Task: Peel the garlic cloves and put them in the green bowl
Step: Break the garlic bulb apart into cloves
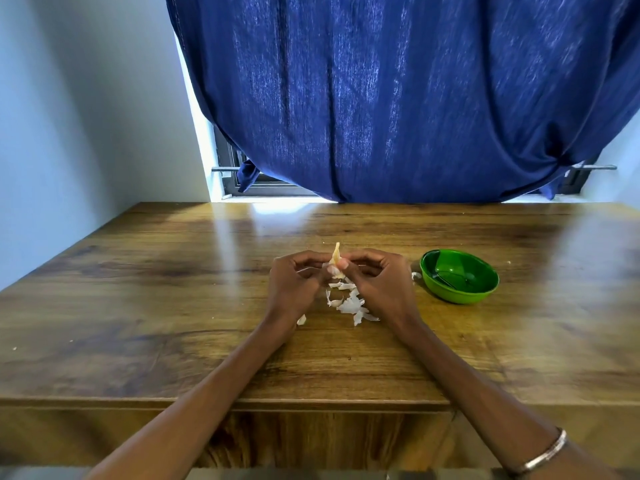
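Head view: 2 bare hands meet over the middle of a wooden table [138, 278], working 1 garlic clove [335, 255] between them.
Left hand [296, 282]: fingers curled inward, fingertips pinching the lower part of the clove.
Right hand [375, 282]: fingers curled, thumb and forefinger pinching the clove from the other side; a bangle [547, 453] sits on this forearm.
Clove position: held above the table, pointed tip upward, just left of the green bowl [459, 280].
Handling: the clove looks light and firm, its skin thin, dry and brittle; likely slippery once bare. Best held by the blunt base while the skin is pulled from the tip.
Peelings [349, 301]: white flakes lie scattered on the table below the hands.
Bowl: stands on the table right of the hands, apart from them; no peeled cloves visible inside.
Surface: glossy wood grain, reflecting window light.
Room: pale wall [86, 116] at left, blue curtain [398, 98] over a window behind the table.
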Demonstrator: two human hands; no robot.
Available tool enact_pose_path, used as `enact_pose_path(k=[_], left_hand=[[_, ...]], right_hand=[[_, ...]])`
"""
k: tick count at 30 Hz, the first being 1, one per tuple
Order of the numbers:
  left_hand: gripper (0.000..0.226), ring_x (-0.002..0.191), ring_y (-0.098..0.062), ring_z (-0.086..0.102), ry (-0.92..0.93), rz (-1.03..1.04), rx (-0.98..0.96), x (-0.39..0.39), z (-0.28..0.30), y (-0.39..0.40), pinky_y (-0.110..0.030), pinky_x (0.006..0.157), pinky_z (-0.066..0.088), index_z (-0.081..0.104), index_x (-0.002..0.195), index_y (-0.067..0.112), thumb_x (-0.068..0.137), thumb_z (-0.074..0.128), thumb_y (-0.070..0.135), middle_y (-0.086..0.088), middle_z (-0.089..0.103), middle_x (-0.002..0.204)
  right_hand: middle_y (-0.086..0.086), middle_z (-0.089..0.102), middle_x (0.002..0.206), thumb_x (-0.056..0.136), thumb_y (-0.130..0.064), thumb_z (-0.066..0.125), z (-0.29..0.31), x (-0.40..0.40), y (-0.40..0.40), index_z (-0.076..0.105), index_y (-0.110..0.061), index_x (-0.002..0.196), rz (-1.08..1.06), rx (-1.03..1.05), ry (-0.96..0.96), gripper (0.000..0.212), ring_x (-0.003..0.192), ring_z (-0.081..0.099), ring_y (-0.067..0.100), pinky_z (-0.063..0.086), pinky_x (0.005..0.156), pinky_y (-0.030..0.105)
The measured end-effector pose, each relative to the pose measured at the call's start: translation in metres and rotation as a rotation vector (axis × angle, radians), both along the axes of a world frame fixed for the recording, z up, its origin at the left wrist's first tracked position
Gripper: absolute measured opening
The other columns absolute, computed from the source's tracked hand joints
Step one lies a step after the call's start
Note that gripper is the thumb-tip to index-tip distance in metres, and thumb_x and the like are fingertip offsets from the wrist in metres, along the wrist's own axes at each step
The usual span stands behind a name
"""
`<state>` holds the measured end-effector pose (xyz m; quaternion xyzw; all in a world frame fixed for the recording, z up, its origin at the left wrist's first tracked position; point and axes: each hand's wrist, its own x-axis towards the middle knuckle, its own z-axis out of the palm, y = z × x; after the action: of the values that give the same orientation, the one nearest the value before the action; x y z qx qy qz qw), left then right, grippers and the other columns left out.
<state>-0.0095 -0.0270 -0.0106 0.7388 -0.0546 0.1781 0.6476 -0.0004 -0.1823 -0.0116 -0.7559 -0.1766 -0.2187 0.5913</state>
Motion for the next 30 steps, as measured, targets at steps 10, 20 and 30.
enact_pose_path(k=[10, 20, 30], left_hand=[[0.021, 0.071, -0.025, 0.077, 0.029, 0.002, -0.014, 0.0, -0.003, -0.001, -0.039, 0.07, 0.064, 0.078, 0.083, 0.012, 0.074, 0.084, -0.006, -0.007, 0.078, 0.08], [0.021, 0.069, -0.026, 0.076, 0.098, -0.029, -0.157, -0.002, 0.004, -0.001, -0.035, 0.063, 0.063, 0.078, 0.094, 0.013, 0.079, 0.08, -0.003, -0.007, 0.079, 0.095], [0.023, 0.09, -0.011, 0.076, 0.016, -0.043, -0.116, -0.003, 0.005, -0.001, -0.024, 0.075, 0.06, 0.078, 0.102, 0.017, 0.081, 0.082, 0.006, 0.004, 0.079, 0.095]], right_hand=[[-0.009, 0.074, 0.079, 0.088, -0.004, 0.074, -0.001, 0.006, -0.003, 0.075, -0.019, 0.083, 0.048, -0.024, 0.106, 0.015, 0.071, 0.069, -0.001, 0.052, 0.066, 0.012], [-0.009, 0.076, 0.092, 0.093, 0.0, 0.066, 0.002, 0.002, -0.002, 0.076, -0.016, 0.095, 0.056, 0.037, 0.112, 0.019, 0.084, 0.071, -0.002, 0.053, 0.074, 0.012], [-0.017, 0.077, 0.093, 0.094, -0.02, 0.069, 0.004, -0.004, 0.0, 0.078, -0.025, 0.102, 0.014, 0.005, 0.031, 0.014, 0.088, 0.071, -0.002, 0.055, 0.077, 0.015]])
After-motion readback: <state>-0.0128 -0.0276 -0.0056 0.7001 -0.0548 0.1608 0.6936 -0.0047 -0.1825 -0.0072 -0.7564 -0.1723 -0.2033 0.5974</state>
